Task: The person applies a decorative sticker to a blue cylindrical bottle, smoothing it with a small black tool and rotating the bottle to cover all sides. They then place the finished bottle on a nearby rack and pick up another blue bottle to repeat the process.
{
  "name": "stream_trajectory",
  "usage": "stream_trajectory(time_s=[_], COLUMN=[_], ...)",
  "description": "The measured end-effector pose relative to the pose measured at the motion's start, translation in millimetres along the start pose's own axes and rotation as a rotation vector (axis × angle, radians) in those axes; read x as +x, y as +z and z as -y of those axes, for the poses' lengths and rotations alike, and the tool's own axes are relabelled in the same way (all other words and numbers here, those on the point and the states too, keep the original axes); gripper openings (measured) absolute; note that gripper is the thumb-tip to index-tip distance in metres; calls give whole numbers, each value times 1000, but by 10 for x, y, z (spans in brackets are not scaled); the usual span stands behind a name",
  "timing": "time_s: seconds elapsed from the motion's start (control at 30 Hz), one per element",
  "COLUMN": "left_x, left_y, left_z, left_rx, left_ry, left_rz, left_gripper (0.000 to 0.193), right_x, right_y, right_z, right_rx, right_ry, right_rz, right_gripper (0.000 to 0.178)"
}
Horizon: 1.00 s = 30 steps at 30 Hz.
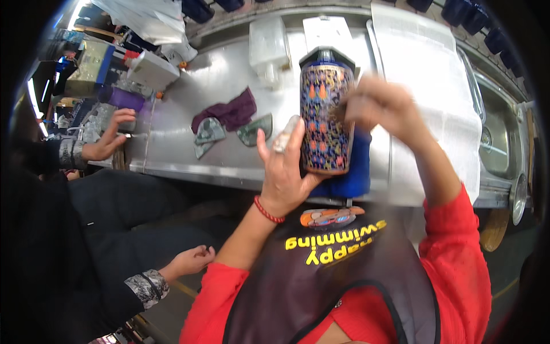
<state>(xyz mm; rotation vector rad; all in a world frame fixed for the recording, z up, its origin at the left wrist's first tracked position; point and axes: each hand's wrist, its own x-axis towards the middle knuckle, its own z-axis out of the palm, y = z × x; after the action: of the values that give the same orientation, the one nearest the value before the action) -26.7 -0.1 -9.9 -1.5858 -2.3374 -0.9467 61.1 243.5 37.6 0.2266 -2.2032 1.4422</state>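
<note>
1. Steel worktop [229, 155] runs across the view, with a sink [498, 143] at its right end and a white cloth [424, 74] spread beside it.
2. On the bare steel lie a purple rag [232, 112] and two grey curved shards [229, 135], well apart from the hands.
3. A tall patterned vase [325, 112], dark blue with orange figures, stands upright above the near edge of the worktop, its long axis almost vertical, a blue cloth [349, 172] under its base.
4. The left hand [283, 172] is closed on the vase from the left and below: palm against the lower wall, fingers going up along the side.
5. The right hand [381, 106] is at the upper right side of the vase, touching it or just beside it (it is blurred, so I cannot tell if it grips anything).
6. Both hands are therefore at the vase, the left lower, the right higher.
7. At the far left, another person's hand [109, 137] rests on the worktop edge.
</note>
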Motion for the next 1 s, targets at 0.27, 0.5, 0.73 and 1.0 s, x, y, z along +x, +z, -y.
stream_trajectory(time_s=[0.27,0.5,0.73,1.0], left_x=[-64,-68,-121,-51], left_y=[39,83,129,111], left_z=[-31,34,126,11], left_rx=[-45,-7,-104,6], left_ry=[-31,24,-24,-16], left_rz=[16,-25,19,-29], left_gripper=[100,98,97,101], right_x=[-390,-441,-448,-426], right_y=[194,241,213,156], right_z=[259,153,107,114], right_rx=[-56,-346,-541,-344], right_ry=[-159,-394,-206,65], right_rz=[407,197,-148,-230], right_gripper=[17,25,33,25])
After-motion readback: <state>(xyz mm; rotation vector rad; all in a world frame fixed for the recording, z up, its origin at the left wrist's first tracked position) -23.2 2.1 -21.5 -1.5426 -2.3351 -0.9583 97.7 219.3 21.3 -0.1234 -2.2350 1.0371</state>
